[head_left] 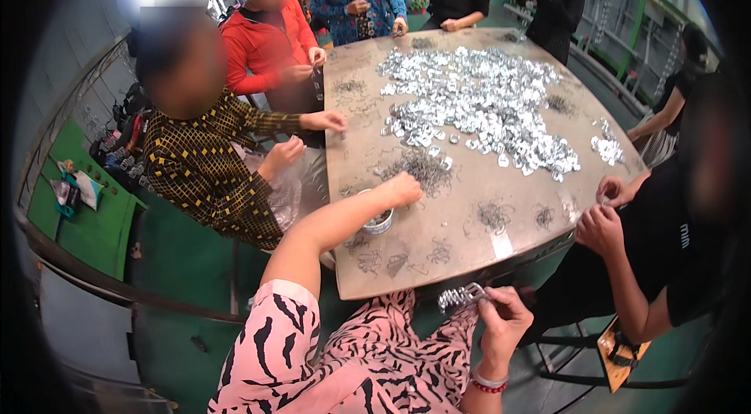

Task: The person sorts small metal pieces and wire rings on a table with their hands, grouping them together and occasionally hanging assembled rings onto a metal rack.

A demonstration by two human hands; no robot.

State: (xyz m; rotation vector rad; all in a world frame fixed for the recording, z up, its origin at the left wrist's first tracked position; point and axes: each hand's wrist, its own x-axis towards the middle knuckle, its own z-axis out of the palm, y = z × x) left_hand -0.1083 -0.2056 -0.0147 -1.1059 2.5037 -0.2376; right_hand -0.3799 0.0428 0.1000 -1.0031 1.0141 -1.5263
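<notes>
My left hand (402,189) reaches out over the brown table (461,246) and closes on a dark heap of thin wire springs (422,167). A small white bowl (379,221) sits under my left forearm. My right hand (504,318) is low, in front of the table's near edge, gripping a stacked row of shiny metal clips (461,297). My lap in pink zebra-print cloth (375,351) is below it.
A big pile of silver metal clips (477,101) covers the table's middle and far side, with a smaller heap (607,149) at the right. Small wire clusters (493,215) lie scattered near me. Several other people stand or sit around the table, working with their hands.
</notes>
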